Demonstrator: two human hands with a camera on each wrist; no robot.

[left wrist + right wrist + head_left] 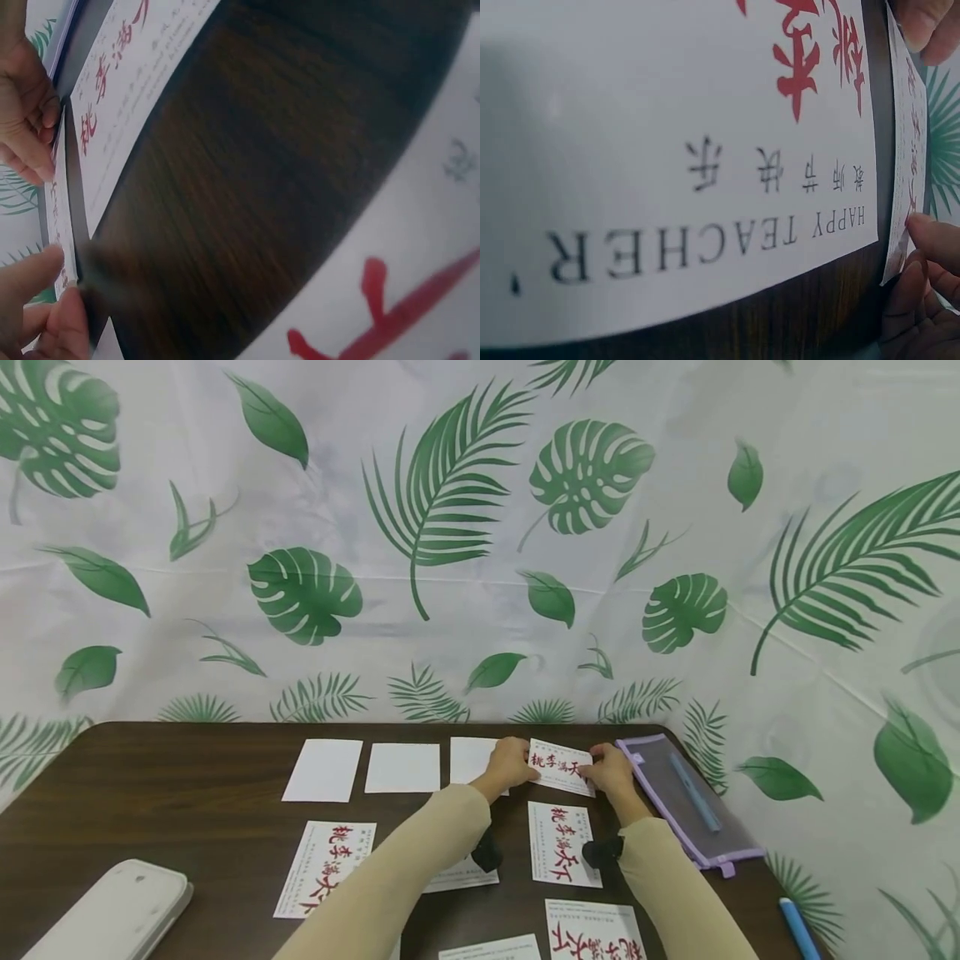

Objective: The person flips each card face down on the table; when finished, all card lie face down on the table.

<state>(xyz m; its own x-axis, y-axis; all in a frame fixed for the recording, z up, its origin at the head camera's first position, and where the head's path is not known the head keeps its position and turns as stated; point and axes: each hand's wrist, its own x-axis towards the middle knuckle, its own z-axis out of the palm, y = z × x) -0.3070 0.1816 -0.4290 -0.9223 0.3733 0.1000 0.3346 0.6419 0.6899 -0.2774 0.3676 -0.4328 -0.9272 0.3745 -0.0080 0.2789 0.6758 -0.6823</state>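
Note:
Near the far right of the table, both hands hold one white card (560, 765) printed with red Chinese characters. My left hand (510, 765) pinches its left edge, thumb toward me. At the opposite edge, my right hand (613, 772) pinches it between thumb and fingers. In the right wrist view the held card (909, 142) appears nearly edge-on, between the two hands. Directly nearer to me lies a similar card (562, 843) with red characters. A blank white card (468, 758) is partly hidden behind my left hand.
Two more blank cards (322, 770) lie along the back, and several printed cards (330, 868) lie nearer, partly covered by my sleeves. A purple-edged mesh pouch (690, 802) containing a blue pen sits right. A blue marker (798, 927) and a white case (112, 914) flank the table.

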